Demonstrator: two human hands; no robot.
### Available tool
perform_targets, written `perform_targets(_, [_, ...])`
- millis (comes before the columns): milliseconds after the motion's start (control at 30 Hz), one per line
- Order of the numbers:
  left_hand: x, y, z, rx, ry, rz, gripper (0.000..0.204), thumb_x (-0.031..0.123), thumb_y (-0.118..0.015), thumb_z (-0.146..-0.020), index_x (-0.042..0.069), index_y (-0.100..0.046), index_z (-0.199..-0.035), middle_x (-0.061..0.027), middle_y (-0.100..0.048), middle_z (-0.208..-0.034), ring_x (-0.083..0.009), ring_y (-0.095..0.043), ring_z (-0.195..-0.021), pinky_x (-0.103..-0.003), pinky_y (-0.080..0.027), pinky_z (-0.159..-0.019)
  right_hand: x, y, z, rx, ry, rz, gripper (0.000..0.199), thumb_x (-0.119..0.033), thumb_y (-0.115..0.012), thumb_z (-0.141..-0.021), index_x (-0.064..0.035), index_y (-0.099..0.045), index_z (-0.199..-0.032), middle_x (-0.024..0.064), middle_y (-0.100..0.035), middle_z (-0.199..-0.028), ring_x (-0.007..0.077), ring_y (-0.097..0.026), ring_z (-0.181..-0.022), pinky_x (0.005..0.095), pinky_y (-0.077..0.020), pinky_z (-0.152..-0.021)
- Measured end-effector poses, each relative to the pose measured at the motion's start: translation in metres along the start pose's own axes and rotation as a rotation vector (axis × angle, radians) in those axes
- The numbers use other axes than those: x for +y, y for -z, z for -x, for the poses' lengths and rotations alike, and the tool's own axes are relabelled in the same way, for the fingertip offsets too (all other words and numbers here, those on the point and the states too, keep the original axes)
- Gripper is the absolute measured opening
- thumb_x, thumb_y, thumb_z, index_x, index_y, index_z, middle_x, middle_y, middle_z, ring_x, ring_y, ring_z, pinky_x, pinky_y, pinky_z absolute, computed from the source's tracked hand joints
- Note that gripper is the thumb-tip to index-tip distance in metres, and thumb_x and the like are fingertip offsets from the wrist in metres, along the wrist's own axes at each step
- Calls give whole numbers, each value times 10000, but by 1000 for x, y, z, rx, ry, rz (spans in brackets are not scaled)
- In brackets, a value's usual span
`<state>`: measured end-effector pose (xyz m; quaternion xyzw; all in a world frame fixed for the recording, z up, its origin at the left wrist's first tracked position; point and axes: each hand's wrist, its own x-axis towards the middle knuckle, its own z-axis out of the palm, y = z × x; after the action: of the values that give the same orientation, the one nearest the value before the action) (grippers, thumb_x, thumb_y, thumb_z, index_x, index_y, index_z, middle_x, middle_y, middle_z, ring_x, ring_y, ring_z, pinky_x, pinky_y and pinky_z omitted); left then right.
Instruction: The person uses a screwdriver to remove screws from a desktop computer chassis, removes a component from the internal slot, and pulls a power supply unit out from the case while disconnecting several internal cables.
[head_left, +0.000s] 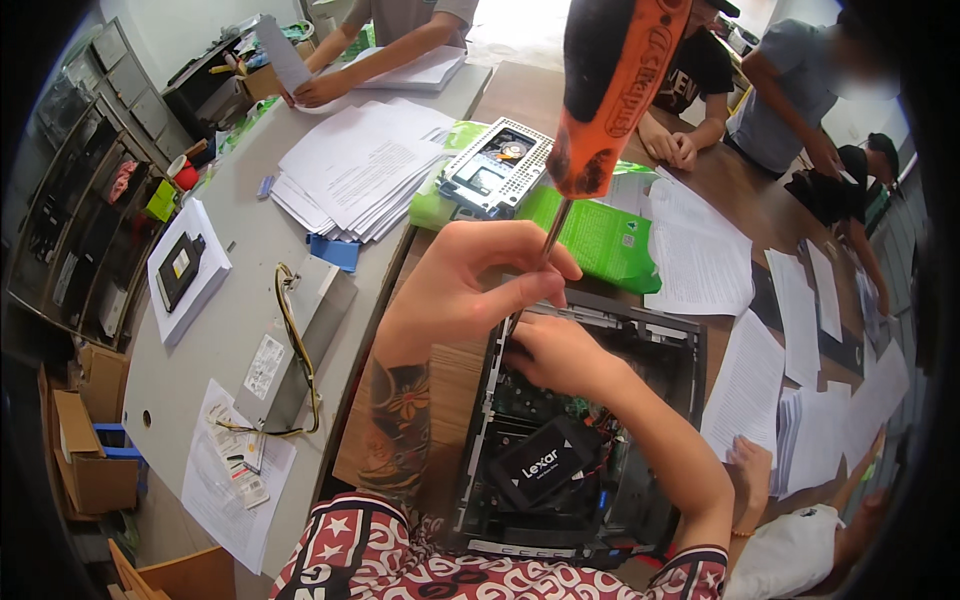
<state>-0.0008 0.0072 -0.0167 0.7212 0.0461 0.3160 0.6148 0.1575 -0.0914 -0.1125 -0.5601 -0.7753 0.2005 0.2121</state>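
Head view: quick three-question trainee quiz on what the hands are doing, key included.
1. True or false: the screwdriver has a blue handle.
2. Which hand pinches the screwdriver's shaft? A) left hand B) right hand
3. Fill in: the black drive lies inside the open ____.

Key: 1 false, the handle is orange and black. 2 A. 3 computer case.

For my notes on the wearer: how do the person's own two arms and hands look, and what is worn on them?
Both hands, left hand and right hand, are bare, without gloves. The left forearm carries a dark tattoo with an orange flower. Short red sleeves with white stars and swirls cover the upper arms.
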Motion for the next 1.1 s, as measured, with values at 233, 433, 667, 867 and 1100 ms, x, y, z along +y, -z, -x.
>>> perform_targets(233, [1,0,2,3,-3,-21,185,74,-705,-885,-66,-665,-999,-91,-675,-878,-164,-669,-790,-277,-510,-723,2,5,-4,2,39,-117,120,-137,-636,-867,-18,-629,-860,140,-634,-891,355,-616,-896,462,-500,-780])
perform_targets(433, [-3,-7,-2,-35,-37,-41,217,88,-714,-883,-68,-659,-1023,-102,-679,-900,-167,-672,-810,-283,-514,-736,2,8,-3,-79,-39,-94,108,-126,-639,-859,-18,-647,-864,153,-634,-885,352,-620,-888,458,-497,-786])
perform_targets(667, [-3,-10,-3,-36,-9,-38,230,78,-721,-875,-77,-650,-1031,-115,-676,-931,-167,-673,-814,-291,-520,-749,8,-1,-3,-13,-2,-180,102,-133,-643,-853,-37,-659,-879,163,-639,-864,358,-631,-887,473,-499,-788])
perform_targets(867, [-4,-10,-2,-27,-20,14,221,72,-709,-882,-73,-644,-1036,-104,-671,-920,-167,-674,-813,-290,-519,-745,9,-9,-2,90,42,-22,152,-168,-665,-837,-30,-615,-798,161,-640,-805,371,-641,-785,485,-512,-706])
perform_targets(1100, [-4,-8,-1,-40,-33,2,220,79,-698,-892,-72,-636,-1039,-101,-667,-907,-163,-671,-803,-285,-514,-736,9,-10,-2,90,48,-13,171,-175,-670,-843,-19,-608,-807,154,-636,-789,376,-641,-771,487,-510,-691])
